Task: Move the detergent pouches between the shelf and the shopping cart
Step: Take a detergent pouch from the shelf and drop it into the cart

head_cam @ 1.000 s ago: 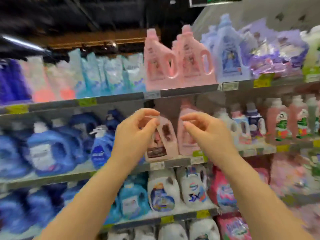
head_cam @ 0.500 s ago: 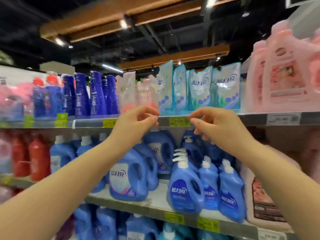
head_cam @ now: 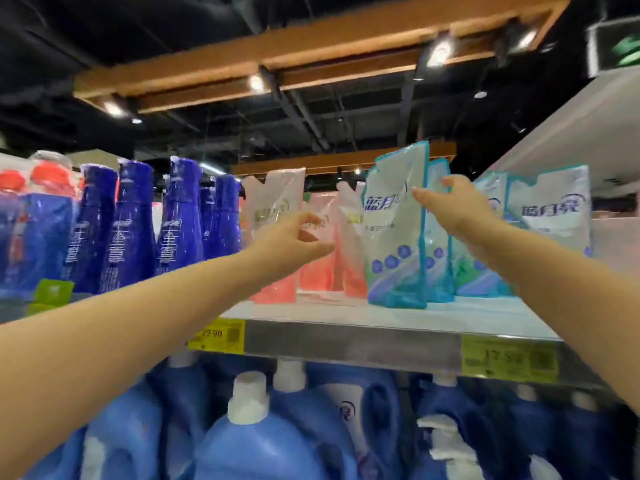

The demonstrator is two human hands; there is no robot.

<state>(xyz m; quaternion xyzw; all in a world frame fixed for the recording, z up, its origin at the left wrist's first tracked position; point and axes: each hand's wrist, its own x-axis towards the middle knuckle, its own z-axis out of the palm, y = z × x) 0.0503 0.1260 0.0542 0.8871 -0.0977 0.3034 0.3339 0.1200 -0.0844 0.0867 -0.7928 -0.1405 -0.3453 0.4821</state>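
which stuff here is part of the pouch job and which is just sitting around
Job: teal detergent pouches, pink detergent pouches, top shelf, left hand and right hand reaching toward them. No cart in view.

Just there: dark blue bottles, red-capped bottles, blue jugs below, yellow price tags.
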